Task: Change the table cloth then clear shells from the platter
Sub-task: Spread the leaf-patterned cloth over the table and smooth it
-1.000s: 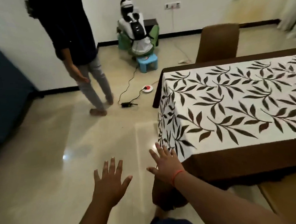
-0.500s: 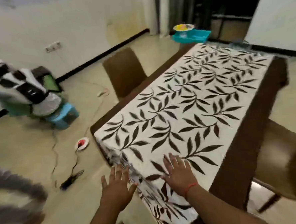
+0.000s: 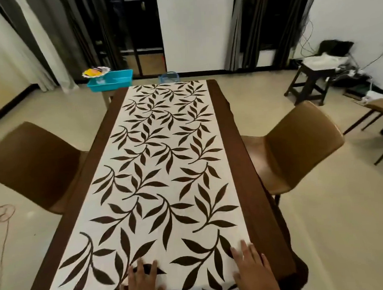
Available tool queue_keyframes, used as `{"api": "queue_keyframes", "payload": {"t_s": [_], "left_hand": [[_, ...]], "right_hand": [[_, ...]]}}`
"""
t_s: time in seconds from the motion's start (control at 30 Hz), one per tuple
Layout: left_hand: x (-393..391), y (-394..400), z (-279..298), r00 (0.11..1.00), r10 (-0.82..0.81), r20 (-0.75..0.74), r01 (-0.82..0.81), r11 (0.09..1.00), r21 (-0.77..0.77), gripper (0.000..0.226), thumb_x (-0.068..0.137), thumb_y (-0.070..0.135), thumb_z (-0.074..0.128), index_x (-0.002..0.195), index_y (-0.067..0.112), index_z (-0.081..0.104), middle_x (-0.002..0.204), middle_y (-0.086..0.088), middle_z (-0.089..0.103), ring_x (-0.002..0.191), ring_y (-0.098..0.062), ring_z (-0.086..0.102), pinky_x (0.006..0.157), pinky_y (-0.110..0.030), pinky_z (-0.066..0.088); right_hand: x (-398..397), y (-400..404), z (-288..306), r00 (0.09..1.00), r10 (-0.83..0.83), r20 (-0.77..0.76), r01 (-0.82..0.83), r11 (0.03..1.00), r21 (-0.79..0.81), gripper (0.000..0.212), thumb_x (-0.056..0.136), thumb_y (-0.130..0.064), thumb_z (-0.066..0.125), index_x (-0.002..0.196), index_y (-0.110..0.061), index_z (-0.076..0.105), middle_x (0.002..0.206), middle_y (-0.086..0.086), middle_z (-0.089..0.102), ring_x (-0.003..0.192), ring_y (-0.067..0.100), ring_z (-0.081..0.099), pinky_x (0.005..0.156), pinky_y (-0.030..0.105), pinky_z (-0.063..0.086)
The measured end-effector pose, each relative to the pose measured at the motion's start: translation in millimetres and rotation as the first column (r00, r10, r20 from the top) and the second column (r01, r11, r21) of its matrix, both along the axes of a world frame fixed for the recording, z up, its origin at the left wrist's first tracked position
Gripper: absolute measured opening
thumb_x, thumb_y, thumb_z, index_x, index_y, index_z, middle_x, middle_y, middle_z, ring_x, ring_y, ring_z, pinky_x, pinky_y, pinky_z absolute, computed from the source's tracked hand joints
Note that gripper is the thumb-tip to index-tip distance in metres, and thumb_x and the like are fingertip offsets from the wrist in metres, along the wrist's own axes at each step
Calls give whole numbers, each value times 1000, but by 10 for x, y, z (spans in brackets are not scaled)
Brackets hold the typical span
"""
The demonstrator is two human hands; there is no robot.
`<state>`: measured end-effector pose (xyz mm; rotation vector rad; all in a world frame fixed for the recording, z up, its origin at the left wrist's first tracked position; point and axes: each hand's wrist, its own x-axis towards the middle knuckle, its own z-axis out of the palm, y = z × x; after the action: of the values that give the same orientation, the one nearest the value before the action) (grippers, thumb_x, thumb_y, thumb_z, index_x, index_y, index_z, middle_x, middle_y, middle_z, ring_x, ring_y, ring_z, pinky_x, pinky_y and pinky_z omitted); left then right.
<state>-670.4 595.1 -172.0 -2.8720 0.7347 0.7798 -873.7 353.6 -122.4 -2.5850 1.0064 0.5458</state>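
Palms flat, my left hand (image 3: 142,285) and right hand (image 3: 252,268) press the soft, light white leaf-print table cloth (image 3: 157,180); I'd pinch its near corners.

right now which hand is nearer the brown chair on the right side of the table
Right. The right hand lies flat on the leaf-print cloth near its right edge, the side that brown chair is on. The left hand rests nearer the cloth's middle, farther from it.

- We note a beige tiled floor (image 3: 325,226) and white walls (image 3: 192,28).
- Brown chairs (image 3: 32,165) (image 3: 298,147) at mid-left and mid-right.
- Dark curtains (image 3: 52,41) upper left.
- Dark stool (image 3: 310,81) upper right.
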Motion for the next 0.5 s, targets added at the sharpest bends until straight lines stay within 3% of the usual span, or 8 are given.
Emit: {"api": "queue_keyframes", "payload": {"t_s": [0.07, 0.17, 0.23, 0.3, 0.37, 0.4, 0.5], "left_hand": [[-28, 10, -42, 1000, 12, -20, -12, 1000, 23, 81, 46, 71, 69, 119, 37, 69, 134, -12, 62, 114, -44, 60, 82, -68, 41], [-50, 37, -75, 998, -41, 41, 43, 997, -58, 81, 56, 73, 46, 125, 32, 56, 125, -20, 65, 106, -48, 60, 73, -71, 43], [-79, 17, 48, 998, -41, 45, 43, 998, -50, 83, 59, 75, 41, 129, 32, 53, 130, -20, 62, 112, -47, 56, 74, -72, 45], [-128, -58, 300, 999, -19, 26, 19, 999, 35, 83, 69, 77, 38, 143, 41, 42, 152, -17, 41, 134, -45, 42, 91, -72, 40], [-183, -68, 328, 997, -38, 71, 35, 998, 48, 85, 79, 79, 29, 154, 46, 6, 166, -9, -1, 151, -38, 6, 112, -63, 21], [-202, -69, 329, 998, -17, 53, 14, 998, 54, 86, 80, 80, 25, 153, 46, -4, 165, -6, -12, 151, -36, -5, 116, -61, 15], [-273, -72, 376, 1000, -27, 13, 26, 997, 77, 87, 81, 81, 23, 153, 45, -9, 164, -4, -18, 151, -34, -12, 118, -60, 11]], "right_hand": [[-61, 30, 15, 1000, -6, -10, 5, 1000, -21, 67, 98, -47, 37, 154, -43, 2, 166, -3, -9, 152, 23, -6, 121, 48, 7], [-98, -28, 24, 1000, -22, -6, 22, 1000, 12, 64, 99, -49, 34, 153, -46, 1, 166, -2, -6, 152, 25, -6, 121, 49, 8], [-120, -93, 10, 1000, -11, 10, 10, 1000, 19, 64, 99, -50, 34, 153, -46, -1, 166, -2, -7, 152, 25, -6, 121, 50, 8], [-114, -165, 18, 1000, -2, 31, 0, 998, 57, 65, 99, -51, 34, 153, -47, -2, 166, -1, -6, 152, 26, -6, 121, 49, 8], [-123, -211, 17, 998, 0, 59, -5, 996, 88, 65, 99, -51, 34, 152, -48, -2, 166, -2, -6, 153, 25, -4, 121, 49, 9], [-127, -235, 21, 997, -15, 74, 7, 994, 105, 64, 99, -52, 34, 152, -49, -2, 166, -3, -6, 153, 25, -4, 121, 48, 9], [-142, -301, 5, 996, -28, 87, 18, 994, 112, 64, 97, -54, 34, 151, -51, -1, 165, -6, -7, 153, 22, -3, 120, 47, 10]]}}
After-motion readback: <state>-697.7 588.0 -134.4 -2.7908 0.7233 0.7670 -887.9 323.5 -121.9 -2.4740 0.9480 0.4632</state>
